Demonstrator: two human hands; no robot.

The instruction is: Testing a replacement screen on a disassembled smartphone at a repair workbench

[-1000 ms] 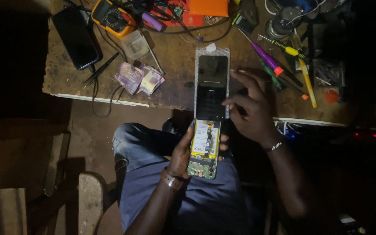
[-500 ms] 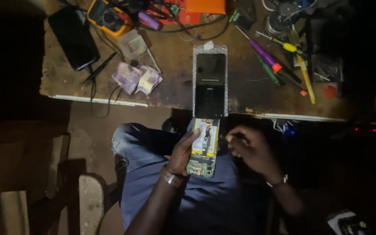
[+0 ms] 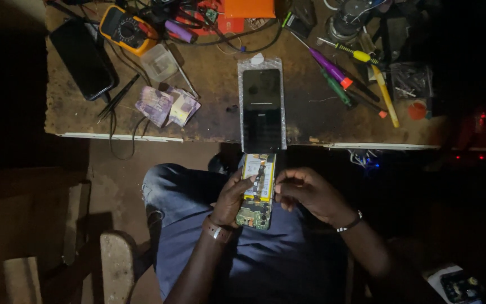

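Cradling an opened phone [image 3: 257, 191] over the lap, the left hand [image 3: 233, 198] curls its fingers around the phone's left edge, yellow battery and green circuit board exposed. The right hand [image 3: 305, 192], at three o'clock and just beside it, pinches its fingertips at the phone's right edge. At twelve o'clock, a replacement screen [image 3: 261, 104] lies on the wooden workbench [image 3: 209, 121], screwdrivers [image 3: 344, 70] at two o'clock.

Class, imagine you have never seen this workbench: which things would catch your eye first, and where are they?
The opened phone, its yellow battery and green board bared, sits over the lap, gripped by the left hand with the right hand at its edge. Above it, a wrapped phone screen lies on the bench edge; a yellow multimeter sits far left.
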